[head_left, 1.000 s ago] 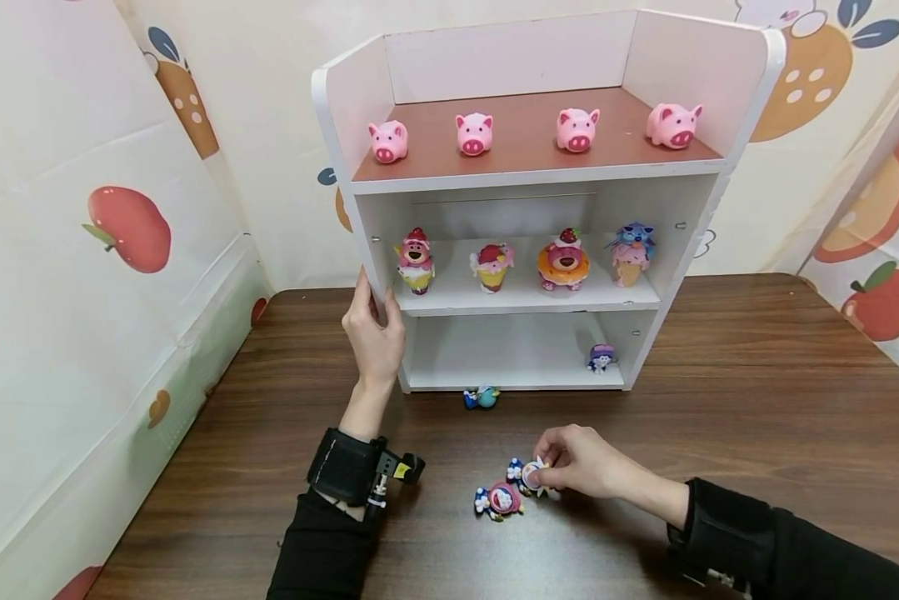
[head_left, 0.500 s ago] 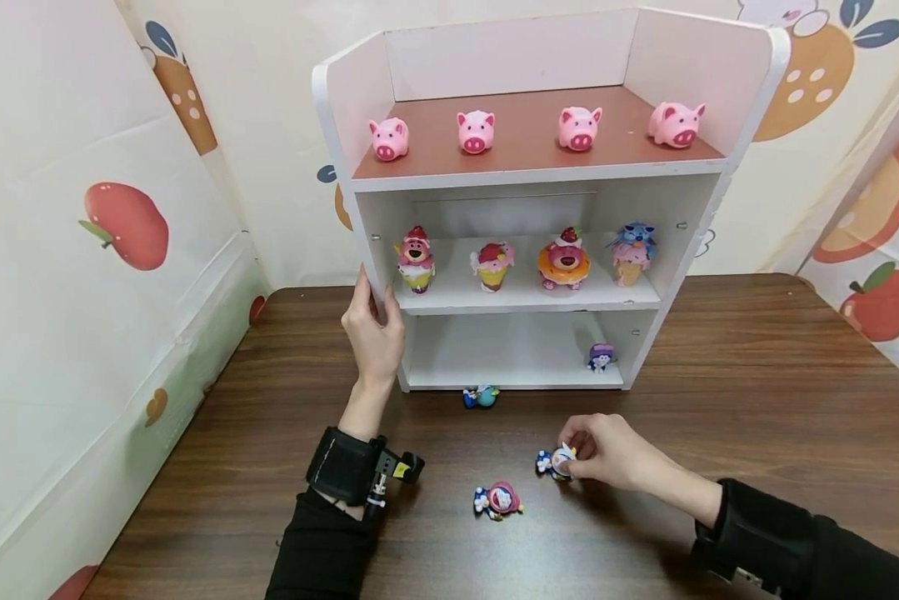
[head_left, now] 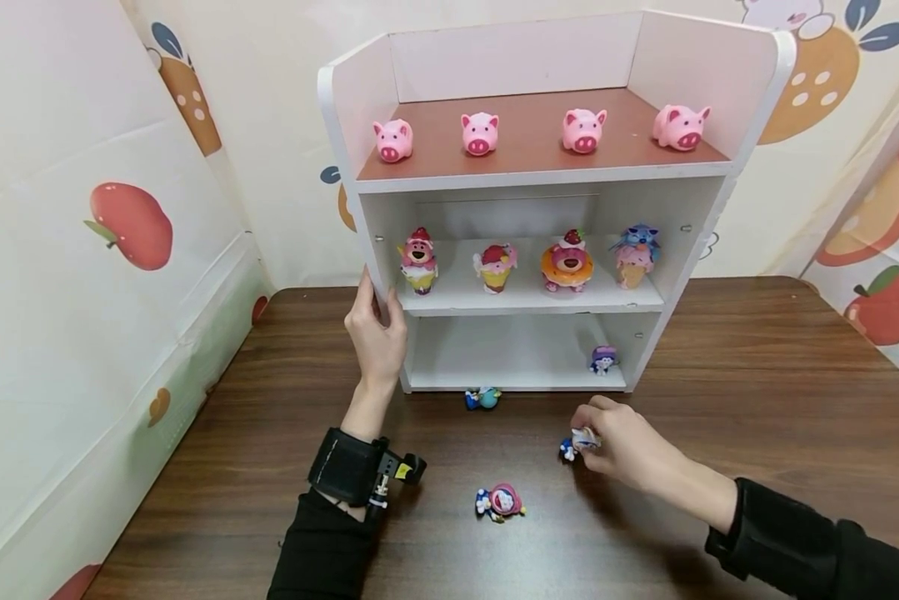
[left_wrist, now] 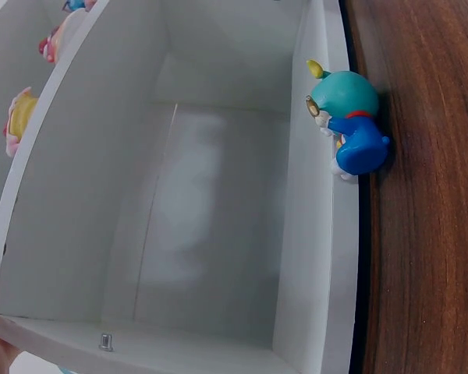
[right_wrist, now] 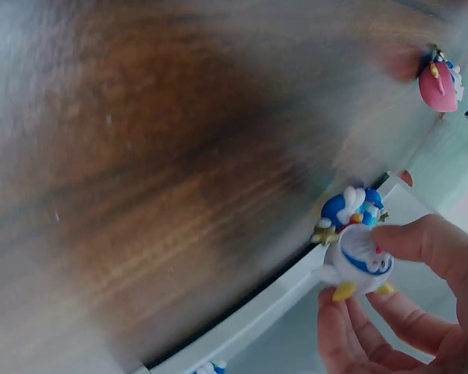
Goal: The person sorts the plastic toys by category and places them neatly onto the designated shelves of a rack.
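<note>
In the head view, my left hand point(head_left: 377, 337) holds the left side panel of a white toy shelf point(head_left: 512, 312), fingers outside and thumb at the front edge. My right hand point(head_left: 629, 442) pinches a small figurine point(head_left: 586, 439) between thumb and fingers, just above the table in front of the shelf. The right wrist view shows this figurine point(right_wrist: 361, 261) with a round white part, a blue band and yellow feet. A pink-and-blue figurine point(head_left: 500, 502) lies on the table. Against the shelf's bottom front edge lies a teal-and-blue figurine point(head_left: 482, 398).
A purple-hatted figurine point(head_left: 602, 359) stands at the right of the bottom shelf. Several dessert-themed figurines, among them a bear in an orange ring point(head_left: 567, 265), line the middle shelf. Pink pigs point(head_left: 480, 134) stand in a row on top. A patterned wall point(head_left: 269, 167) rises behind.
My right hand has carried the white-and-blue figurine away from the pink one, rightward and towards the shelf, lifting and turning it. The left hand keeps its place on the panel.
</note>
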Motion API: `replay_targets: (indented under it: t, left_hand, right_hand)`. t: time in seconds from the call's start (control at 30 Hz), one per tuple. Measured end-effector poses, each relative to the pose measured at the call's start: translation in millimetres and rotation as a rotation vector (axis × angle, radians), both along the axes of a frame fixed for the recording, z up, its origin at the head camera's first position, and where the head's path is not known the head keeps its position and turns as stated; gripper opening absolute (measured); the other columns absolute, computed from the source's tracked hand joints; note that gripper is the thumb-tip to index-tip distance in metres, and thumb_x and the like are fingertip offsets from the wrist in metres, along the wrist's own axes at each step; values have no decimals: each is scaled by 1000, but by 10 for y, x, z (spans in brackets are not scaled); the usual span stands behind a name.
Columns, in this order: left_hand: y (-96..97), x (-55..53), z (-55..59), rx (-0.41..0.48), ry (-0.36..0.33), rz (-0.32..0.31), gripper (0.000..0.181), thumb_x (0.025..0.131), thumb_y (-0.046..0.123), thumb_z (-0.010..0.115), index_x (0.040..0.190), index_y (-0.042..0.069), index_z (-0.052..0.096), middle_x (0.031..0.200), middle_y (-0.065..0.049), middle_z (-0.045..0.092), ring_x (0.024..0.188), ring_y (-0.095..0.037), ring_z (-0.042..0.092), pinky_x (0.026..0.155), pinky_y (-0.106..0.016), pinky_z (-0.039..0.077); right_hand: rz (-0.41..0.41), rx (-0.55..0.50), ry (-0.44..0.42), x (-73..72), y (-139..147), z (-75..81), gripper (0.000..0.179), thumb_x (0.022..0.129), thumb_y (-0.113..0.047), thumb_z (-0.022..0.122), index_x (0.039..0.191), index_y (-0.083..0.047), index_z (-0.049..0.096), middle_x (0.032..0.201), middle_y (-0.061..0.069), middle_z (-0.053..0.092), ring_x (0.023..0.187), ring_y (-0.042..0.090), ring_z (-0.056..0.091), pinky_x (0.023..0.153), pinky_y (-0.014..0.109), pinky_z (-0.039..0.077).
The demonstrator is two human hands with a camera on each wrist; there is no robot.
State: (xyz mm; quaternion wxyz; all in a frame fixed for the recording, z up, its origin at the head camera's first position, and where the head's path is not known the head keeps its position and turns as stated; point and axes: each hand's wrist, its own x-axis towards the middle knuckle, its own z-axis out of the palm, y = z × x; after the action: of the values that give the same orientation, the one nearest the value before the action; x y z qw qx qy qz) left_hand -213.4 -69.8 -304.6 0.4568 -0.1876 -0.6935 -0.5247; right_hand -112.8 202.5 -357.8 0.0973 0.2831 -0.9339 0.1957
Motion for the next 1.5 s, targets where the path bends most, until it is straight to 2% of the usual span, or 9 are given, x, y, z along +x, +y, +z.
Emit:
replay_targets:
  t: [0.1, 0.23, 0.37, 0.67, 0.83, 1.0, 1.5]
  left_hand:
    - [10, 26, 24, 4, -10, 1, 41, 80, -17, 48, 120, -16, 42, 114, -28, 52, 104, -31, 52, 81, -43, 43]
    - [-24, -66, -65, 8, -9, -1, 42, 81, -15, 49, 122, -12, 43, 116, -24, 53, 103, -28, 52, 80, -42, 44]
    - [-53, -168, -160, 9, 6, -2, 45, 82, -12, 50, 125, -7, 43, 118, -20, 53, 105, -25, 52, 81, -41, 44]
    - [-61, -190, -173, -1, 27, -9, 44, 82, -10, 49, 126, -6, 43, 119, -18, 53, 106, -23, 51, 82, -39, 44]
    - [-60, -181, -166, -1, 21, -5, 45, 82, -11, 50, 126, -6, 43, 119, -19, 53, 106, -23, 51, 82, -40, 44]
    - [-54, -178, -163, 8, 14, -6, 45, 81, -12, 52, 125, -7, 43, 118, -20, 53, 105, -26, 51, 81, -41, 44]
    - [-54, -172, -163, 8, 20, -9, 45, 82, -11, 50, 126, -5, 44, 119, -16, 53, 106, -22, 51, 82, -39, 43]
  right_hand:
    - [2, 27, 67, -13, -22, 19, 26, 58, 3, 72, 78, -5, 58, 77, -1, 49, 65, 11, 53, 54, 24, 46]
    - [11, 61, 137, -55, -49, 50, 27, 59, 4, 73, 81, -4, 59, 77, 0, 49, 68, 12, 52, 55, 24, 46]
    - [10, 102, 171, -119, -74, 74, 26, 60, 5, 71, 83, -1, 60, 76, 2, 48, 69, 15, 52, 55, 26, 46]
    - [-8, 149, 227, -383, -126, 122, 23, 61, 5, 71, 82, 3, 62, 77, 9, 53, 74, 24, 54, 62, 32, 49]
    - [-10, 163, 231, -521, -180, 131, 21, 62, 5, 70, 81, 3, 62, 75, 10, 53, 72, 27, 54, 63, 36, 48]
    - [-48, 203, 238, -626, -247, 119, 18, 64, 4, 70, 80, 3, 63, 75, 10, 53, 73, 27, 54, 64, 36, 47]
    - [-90, 233, 267, -853, -294, 32, 12, 66, 8, 65, 75, 4, 59, 73, 13, 50, 69, 29, 53, 57, 36, 46]
